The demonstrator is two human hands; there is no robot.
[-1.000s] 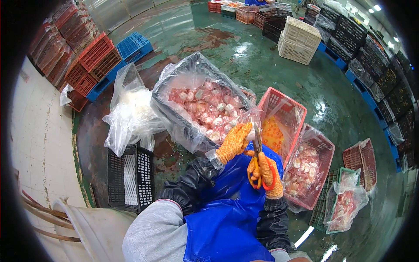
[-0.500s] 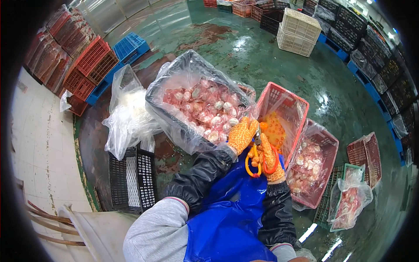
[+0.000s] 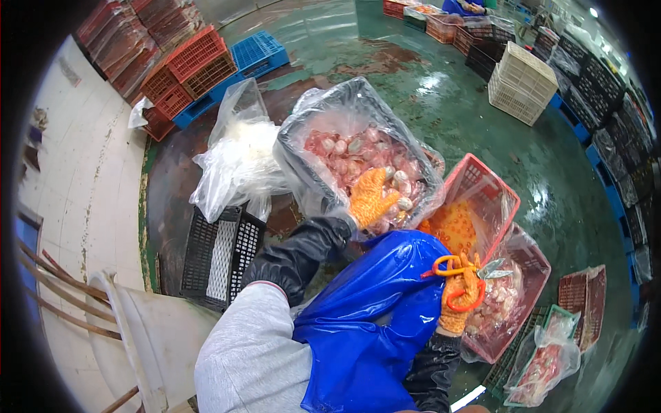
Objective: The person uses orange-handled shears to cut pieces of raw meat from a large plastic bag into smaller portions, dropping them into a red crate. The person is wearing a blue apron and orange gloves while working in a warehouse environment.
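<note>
My left hand (image 3: 368, 196), in an orange patterned glove, reaches into a plastic-lined dark crate (image 3: 301, 127) onto reddish-pink contents with whitish rounded pieces (image 3: 341, 146), thumb apart from its fingers. My right hand (image 3: 456, 310), gloved alike, holds scissors (image 3: 490, 272) with yellow and red handles, blades pointing right, beside my blue apron (image 3: 368, 310). Behind it, a red crate (image 3: 499, 189) holds orange liquid with round orange pieces (image 3: 456, 224), and a darker red crate (image 3: 533, 268) holds more pinkish contents in plastic.
White plastic sheeting (image 3: 237, 158) and a black crate (image 3: 203, 255) lie left. A white tub (image 3: 151, 330) is lower left. Stacked crates line both sides, including white ones (image 3: 523, 76). A green crate (image 3: 561, 316) sits lower right. Another person (image 3: 454, 7) works at the back.
My left hand has left the scissors and moved into the dark crate. My right hand has moved down and right, turning the scissors sideways. The view has shifted, moving the surroundings rightward.
</note>
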